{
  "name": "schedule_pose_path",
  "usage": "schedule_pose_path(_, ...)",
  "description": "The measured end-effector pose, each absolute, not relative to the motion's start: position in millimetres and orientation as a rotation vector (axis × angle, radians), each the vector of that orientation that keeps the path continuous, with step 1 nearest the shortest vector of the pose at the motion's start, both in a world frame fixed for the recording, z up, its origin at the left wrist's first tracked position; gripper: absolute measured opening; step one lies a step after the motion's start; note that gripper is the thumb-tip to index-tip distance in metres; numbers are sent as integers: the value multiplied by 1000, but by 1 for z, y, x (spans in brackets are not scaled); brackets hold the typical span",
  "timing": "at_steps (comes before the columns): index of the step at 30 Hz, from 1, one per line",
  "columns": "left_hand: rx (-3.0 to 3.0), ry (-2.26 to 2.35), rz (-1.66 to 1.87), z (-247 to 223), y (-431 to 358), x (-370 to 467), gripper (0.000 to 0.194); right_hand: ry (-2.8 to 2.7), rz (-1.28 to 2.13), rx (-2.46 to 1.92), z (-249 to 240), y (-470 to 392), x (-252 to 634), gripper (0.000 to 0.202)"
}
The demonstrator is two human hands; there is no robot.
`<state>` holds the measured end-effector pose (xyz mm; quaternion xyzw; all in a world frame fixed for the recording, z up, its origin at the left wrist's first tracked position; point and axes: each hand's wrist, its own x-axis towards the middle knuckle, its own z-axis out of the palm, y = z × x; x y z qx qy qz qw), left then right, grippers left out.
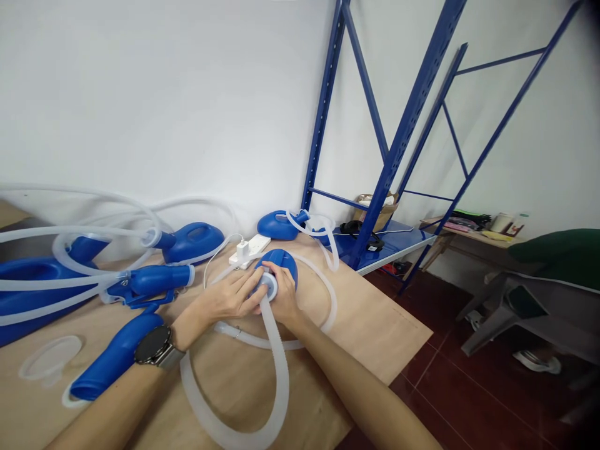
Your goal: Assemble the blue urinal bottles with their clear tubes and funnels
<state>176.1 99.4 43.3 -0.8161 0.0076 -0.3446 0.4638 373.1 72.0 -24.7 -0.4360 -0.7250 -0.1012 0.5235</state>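
Hands [230, 296] — on white cap [268, 286]

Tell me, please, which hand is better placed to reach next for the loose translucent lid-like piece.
Likely the left hand: the lid-like piece lies beyond the left forearm, which the right hand would have to cross. Both are at the white cap.

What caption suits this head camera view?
Left hand and right hand hold a white cap at a blue bottle, pale hose looping below.
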Motion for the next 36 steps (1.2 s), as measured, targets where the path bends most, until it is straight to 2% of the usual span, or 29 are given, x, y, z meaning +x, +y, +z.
schedule_pose_path(7,-2008,-4,-889,30,107,176,22,-1728,-236,-1029,-26,71,372,66)
schedule_pose_path(15,-1941,66,-873,45,96,176,24,-1767,-288,-1005,-31,71,372,72)
schedule_pose_path(19,-1975,47,-943,38,96,179,33,-1741,-293,-994,-28,69,370,73)
schedule_pose_path(24,-2150,-163,-1199,40,103,178,48,-1717,-335,-934,-32,72,363,78)
schedule_pose_path(29,-2289,-267,-1135,48,108,178,51,-1691,-292,-1012,-39,75,355,81)
schedule_pose_path(31,-2403,-431,-1165,49,109,177,45,-1679,-280,-1010,-37,73,355,91)
schedule_pose_path(33,-2450,-608,-1221,52,111,175,37,-1704,-199,-988,-31,68,358,109)
schedule_pose_path(35,-2433,-727,-1249,58,113,174,35,-1759,-8,-927,-21,63,364,122)
schedule_pose_path(36,-2450,-802,-1271,62,113,173,37,-1776,135,-877,-15,60,367,120)
